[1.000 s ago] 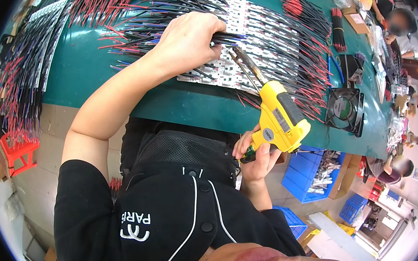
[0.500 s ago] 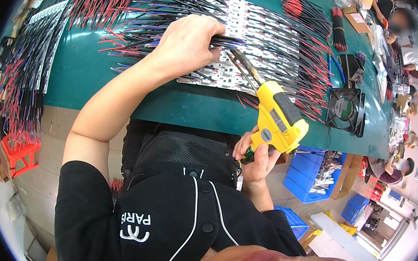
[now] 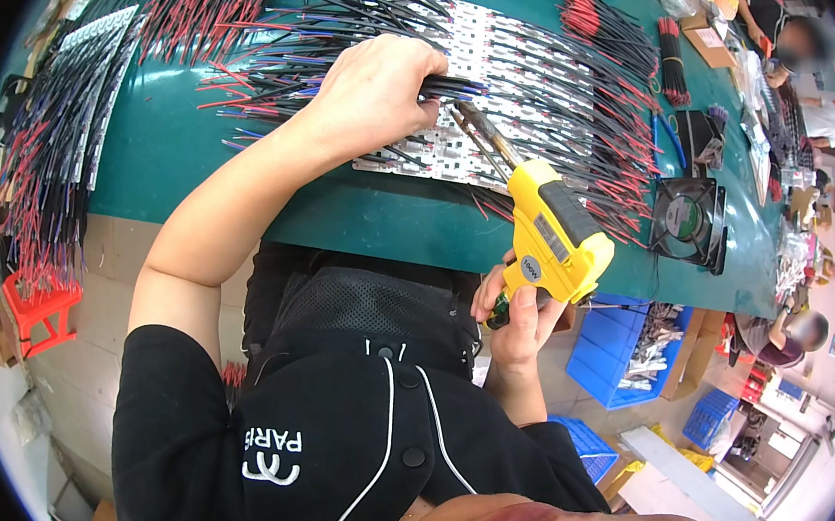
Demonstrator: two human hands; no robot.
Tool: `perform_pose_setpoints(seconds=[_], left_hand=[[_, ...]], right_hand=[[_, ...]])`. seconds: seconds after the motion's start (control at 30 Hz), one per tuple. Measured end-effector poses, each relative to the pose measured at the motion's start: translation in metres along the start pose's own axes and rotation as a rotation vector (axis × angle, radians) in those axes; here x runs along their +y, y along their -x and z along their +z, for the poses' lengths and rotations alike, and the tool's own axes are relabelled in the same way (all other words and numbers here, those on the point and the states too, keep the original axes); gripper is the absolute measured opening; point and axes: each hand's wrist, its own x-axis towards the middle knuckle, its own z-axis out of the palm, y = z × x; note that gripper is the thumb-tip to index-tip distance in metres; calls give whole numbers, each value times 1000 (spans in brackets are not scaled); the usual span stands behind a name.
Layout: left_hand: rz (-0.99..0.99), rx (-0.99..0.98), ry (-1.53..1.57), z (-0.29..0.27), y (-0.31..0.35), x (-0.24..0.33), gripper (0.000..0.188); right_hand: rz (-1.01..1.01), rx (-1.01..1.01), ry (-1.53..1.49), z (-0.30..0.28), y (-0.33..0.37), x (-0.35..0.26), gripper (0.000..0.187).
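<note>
My left hand [image 3: 376,89] is closed on a small bunch of black wires [image 3: 453,87] with bluish ends, over a white panel of small circuit boards [image 3: 510,71]. My right hand [image 3: 518,316] grips the handle of a yellow soldering gun [image 3: 558,232]. Its long tip slants up and to the left, ending just below the held wire ends. Whether the tip touches a board or wire I cannot tell. Many black and red wires [image 3: 616,131] lie across the panel, on both sides. The left fingertips are partly hidden behind the hand.
The panel lies on a green table [image 3: 353,211]. To the right stand a black fan [image 3: 690,219] and a tied wire bundle [image 3: 673,60]. More wired boards [image 3: 56,155] lie at the left, above a red stool [image 3: 40,307]. A blue bin [image 3: 612,352] sits below the table; co-workers sit far right.
The soldering gun and my right hand have shifted very slightly, with the tip a little further left and lower. My left hand keeps its hold on the wires in nearly the same place.
</note>
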Motion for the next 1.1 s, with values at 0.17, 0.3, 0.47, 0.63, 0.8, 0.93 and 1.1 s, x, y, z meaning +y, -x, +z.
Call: perform_pose_setpoints(seconds=[0.17, 0.3, 0.47, 0.63, 0.8, 0.93, 1.1], left_hand=[[22, 15, 5, 2, -1, -1, 20], [28, 33, 0, 2, 0, -6, 21], [115, 63, 76, 6, -1, -12, 21], [33, 24, 100, 1, -3, -7, 19], [25, 44, 88, 3, -2, -7, 19], [19, 30, 62, 2, -3, -5, 19], [15, 34, 49, 3, -1, -5, 19]], right_hand=[[-37, 96, 47, 7, -1, -6, 60], [-92, 96, 11, 4, 1, -8, 65], [4, 52, 10, -1, 9, -3, 55], [-16, 68, -4, 4, 8, -1, 49], [-16, 61, -6, 3, 5, 2, 47], [-11, 54, 11, 4, 4, 3, 45], [-21, 30, 41, 5, 3, 5, 44]])
